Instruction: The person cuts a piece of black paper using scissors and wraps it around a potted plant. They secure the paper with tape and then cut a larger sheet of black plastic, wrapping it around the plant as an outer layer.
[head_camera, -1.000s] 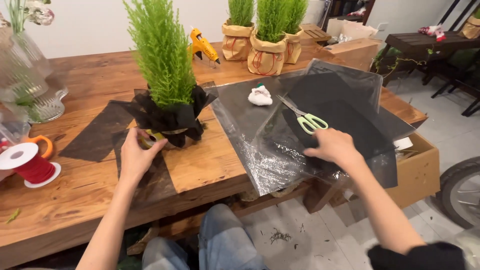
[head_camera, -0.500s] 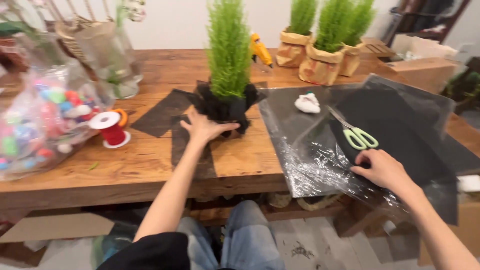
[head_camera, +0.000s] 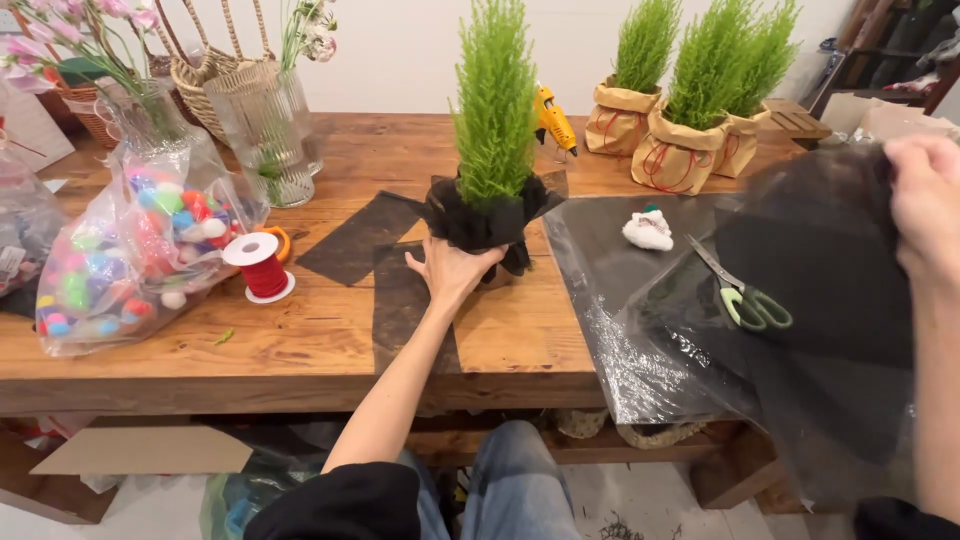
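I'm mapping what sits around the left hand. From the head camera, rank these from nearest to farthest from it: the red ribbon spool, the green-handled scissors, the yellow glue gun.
From the left hand:
1. Red ribbon spool, to its left.
2. Yellow glue gun, behind it, toward the table's far side.
3. Green-handled scissors, to its right on the black sheet.

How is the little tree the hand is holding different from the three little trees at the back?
The tree at the left hand wears black wrap; the three back trees wear brown paper tied with red string. The black-wrapped tree stands alone mid-table and is touched; the brown-wrapped ones cluster together at the far edge, untouched. All are upright, bushy and bright green.
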